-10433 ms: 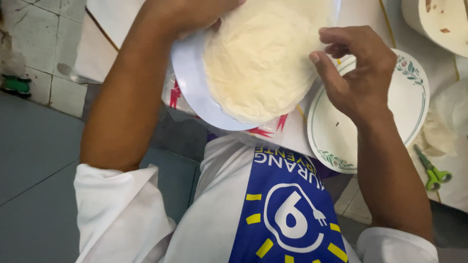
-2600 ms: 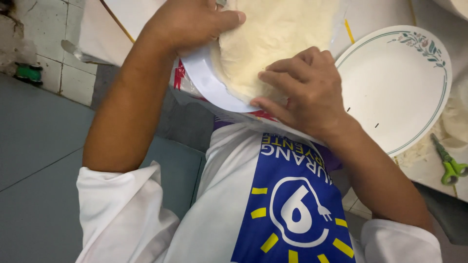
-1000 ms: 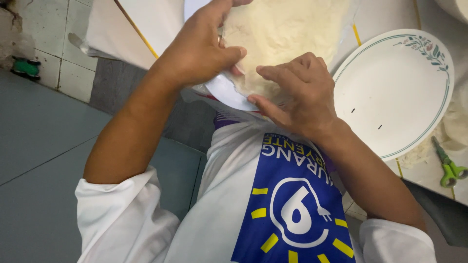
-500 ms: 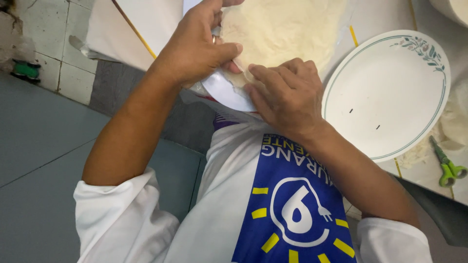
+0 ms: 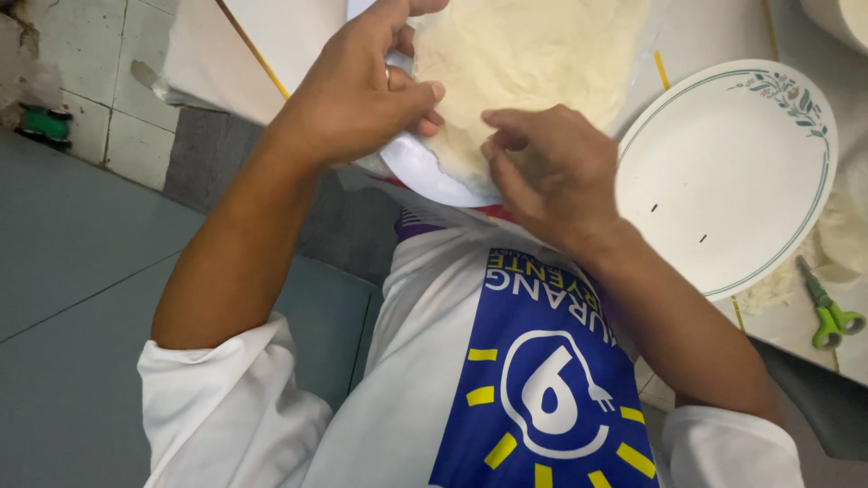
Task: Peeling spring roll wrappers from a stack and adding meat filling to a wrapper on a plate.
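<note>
Lying on a white plate (image 5: 411, 167), the pale flat dough sheet (image 5: 524, 72) covers almost all of the plate and runs out of the picture at the top; only the near rim of the plate shows. The left hand (image 5: 362, 86) grips this rim from the left side of the dough, thumb above and fingers closed on the edge. The right hand (image 5: 551, 167) is at the near edge of the dough, its fingertips (image 5: 493, 145) bent together and pinching the dough edge. To the right of the dough, an empty plate with a green rim line and a small flower pattern (image 5: 732, 172) rests on the white table (image 5: 705, 32); further right of it, near the table edge, green-handled scissors (image 5: 827, 312) lie beside some pale dough scraps (image 5: 845, 239).
</note>
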